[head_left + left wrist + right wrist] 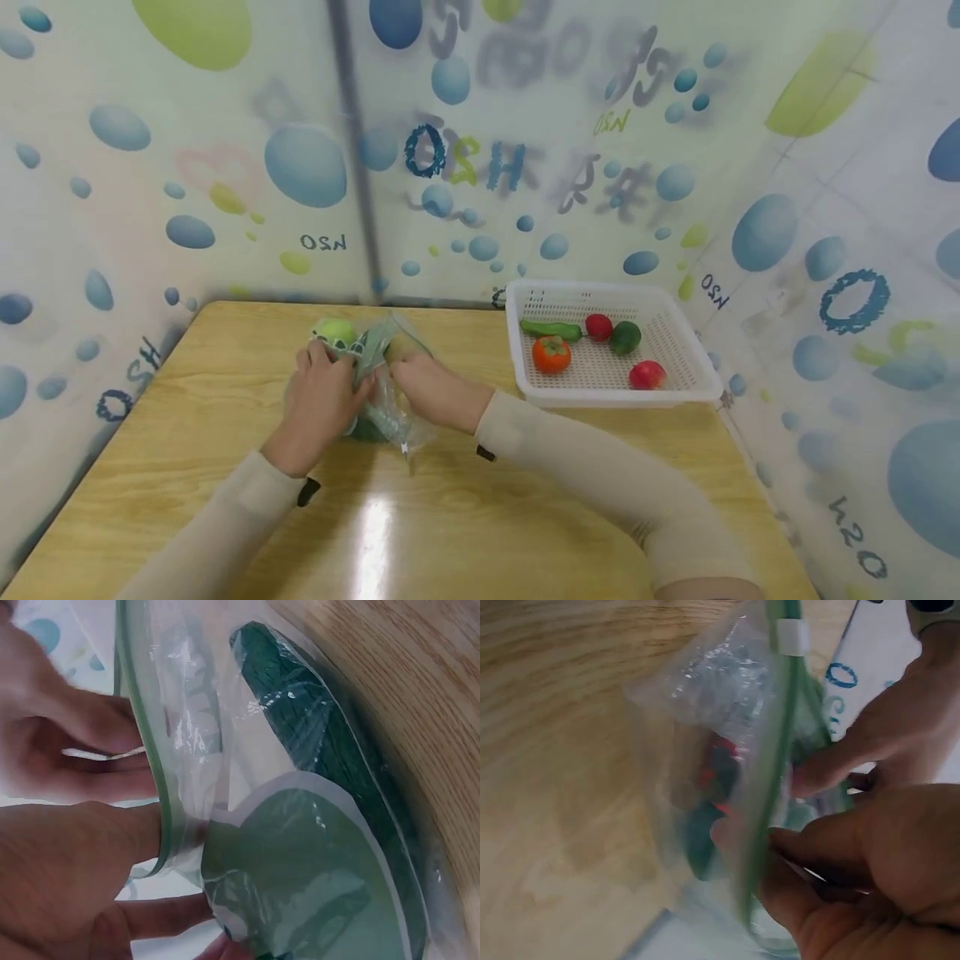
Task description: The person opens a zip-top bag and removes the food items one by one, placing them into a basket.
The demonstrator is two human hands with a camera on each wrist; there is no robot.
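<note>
Counter: the wood-grain counter (562, 517) carries everything; working low against it should let it take the weight of what is bagged.
White basket: the basket (622, 396) stands toward the far right, apart from the bag, with loose produce inside, an easy reach for the right hand.
Zip bag: the clear bag (382, 404) with green printing rests on the left part of the counter, between both hands; its soft walls probably fold in easily, so the mouth is best spread wide.
Left hand: the left hand (322, 400) grips the bag near its mouth, fingers on both sides of the film; a steady hold here would stop the bag tipping.
Right hand: the right hand (437, 390) pinches the green-edged rim; drawing it gently away from the left should part the two edges without straining the seal.
Dark green vegetable: this long piece (292, 705) lies inside along the bag's wall; well clear of the rim, it should not snag.
Slider: the white slider (793, 637) sits on the rim; fingers should stay off it while the edges are handled.
</note>
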